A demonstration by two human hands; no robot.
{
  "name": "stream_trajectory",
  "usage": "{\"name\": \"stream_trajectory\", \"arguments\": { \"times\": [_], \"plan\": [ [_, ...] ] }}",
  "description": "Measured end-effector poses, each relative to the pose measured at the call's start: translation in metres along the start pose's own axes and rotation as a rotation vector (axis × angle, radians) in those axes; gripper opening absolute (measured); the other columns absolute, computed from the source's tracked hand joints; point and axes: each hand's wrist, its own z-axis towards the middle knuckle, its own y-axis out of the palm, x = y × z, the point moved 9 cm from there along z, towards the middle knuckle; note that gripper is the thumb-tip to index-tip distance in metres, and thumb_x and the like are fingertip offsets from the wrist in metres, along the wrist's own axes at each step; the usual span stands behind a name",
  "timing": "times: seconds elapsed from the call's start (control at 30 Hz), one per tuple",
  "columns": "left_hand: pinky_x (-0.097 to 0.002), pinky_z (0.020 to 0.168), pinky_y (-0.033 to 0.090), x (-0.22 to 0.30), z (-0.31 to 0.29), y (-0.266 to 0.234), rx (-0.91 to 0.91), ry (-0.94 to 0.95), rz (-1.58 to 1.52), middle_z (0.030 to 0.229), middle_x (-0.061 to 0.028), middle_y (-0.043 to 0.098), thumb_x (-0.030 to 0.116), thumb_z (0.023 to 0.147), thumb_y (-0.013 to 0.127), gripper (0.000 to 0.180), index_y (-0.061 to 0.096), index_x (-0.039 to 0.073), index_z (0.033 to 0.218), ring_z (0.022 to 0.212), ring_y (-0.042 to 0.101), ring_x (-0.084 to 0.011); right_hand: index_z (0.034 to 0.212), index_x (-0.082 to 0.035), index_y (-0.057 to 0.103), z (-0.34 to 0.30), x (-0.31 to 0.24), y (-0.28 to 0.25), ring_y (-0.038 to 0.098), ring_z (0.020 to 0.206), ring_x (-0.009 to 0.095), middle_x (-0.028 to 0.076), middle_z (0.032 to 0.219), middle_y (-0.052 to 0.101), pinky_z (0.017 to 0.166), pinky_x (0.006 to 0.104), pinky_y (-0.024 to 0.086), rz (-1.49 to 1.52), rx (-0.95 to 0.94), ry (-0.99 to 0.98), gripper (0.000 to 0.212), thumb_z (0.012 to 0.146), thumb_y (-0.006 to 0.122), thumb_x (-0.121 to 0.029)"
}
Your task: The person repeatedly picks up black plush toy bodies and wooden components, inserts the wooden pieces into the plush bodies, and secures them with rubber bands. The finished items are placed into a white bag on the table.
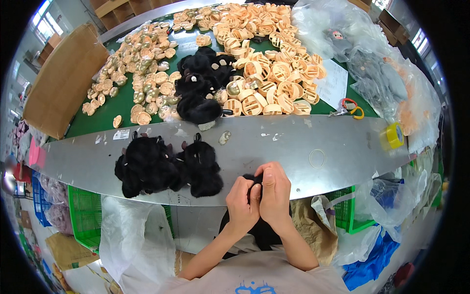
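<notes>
My left hand [241, 205] and my right hand [275, 198] are pressed together at the metal table's near edge. Both are closed around a small black furry piece [255, 180], mostly hidden by the fingers; it looks like the plush toys nearby. To the left of my hands lie several black plush toys [152, 164] with dark loops and small brownish ears, bunched together. One plush toy [203, 169] lies at the right of that bunch. Farther back, another pile of black plush toys [198, 85] rests where the metal meets the green surface.
Round light-wood-coloured slatted pieces [274, 73] heap on the green surface [171, 46], with small gold-and-tan pieces [147, 93] to their left. Red-and-orange scissors [350, 109], a paper sheet [333, 83] and yellow tape [391, 136] are at right. Green crates [85, 215] stand below.
</notes>
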Motion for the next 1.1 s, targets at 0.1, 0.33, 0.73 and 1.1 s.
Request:
{"name": "stream_trajectory", "arguments": {
  "times": [0.1, 0.33, 0.73, 1.1],
  "plan": [
    [-0.0323, 0.055, 0.034, -0.006, -0.002, 0.006, -0.028, -0.020, -0.048, 0.072, -0.0084, 0.040, 0.012, 0.096, 0.054, 0.021, 0.047, 0.002, 0.079, 0.061, 0.039, -0.0202, 0.085, 0.001, 0.053, 0.003, 0.005, 0.000, 0.051, 0.068, 0.037, 0.018, 0.079, 0.052, 0.062, 0.0427, 0.041, -0.077, 0.032, -0.012, 0.033, 0.103, 0.038, -0.022],
    [-0.0339, 0.055, 0.036, -0.015, 0.004, 0.013, -0.098, -0.022, -0.080, 0.073, -0.0099, 0.045, 0.013, 0.098, 0.054, 0.019, 0.050, 0.001, 0.083, 0.061, 0.043, -0.0228, 0.085, -0.001, 0.050, 0.015, 0.014, -0.002, 0.052, 0.065, 0.042, 0.019, 0.074, 0.053, 0.057, 0.0461, 0.041, -0.156, 0.082, -0.105, 0.031, 0.103, 0.039, -0.023],
    [-0.0290, 0.054, 0.032, -0.004, 0.005, 0.021, -0.283, -0.029, -0.088, 0.072, -0.0051, 0.038, 0.013, 0.093, 0.060, 0.020, 0.047, 0.001, 0.082, 0.060, 0.036, -0.0145, 0.080, 0.001, 0.057, 0.018, 0.024, -0.032, 0.045, 0.054, 0.013, 0.004, 0.066, 0.052, 0.049, 0.0304, 0.035, 0.217, 0.215, -0.039, 0.043, 0.104, 0.039, -0.030],
    [-0.0256, 0.054, 0.034, -0.036, 0.006, 0.002, -0.073, -0.222, -0.130, 0.071, -0.0011, 0.047, 0.020, 0.094, 0.064, 0.023, 0.054, 0.002, 0.085, 0.061, 0.041, -0.0087, 0.112, 0.000, 0.059, -0.011, 0.061, -0.004, 0.056, 0.084, 0.010, 0.004, 0.095, 0.062, 0.074, 0.0248, 0.047, 0.475, -0.056, 0.300, 0.040, 0.085, 0.075, -0.025]
  ]
}}
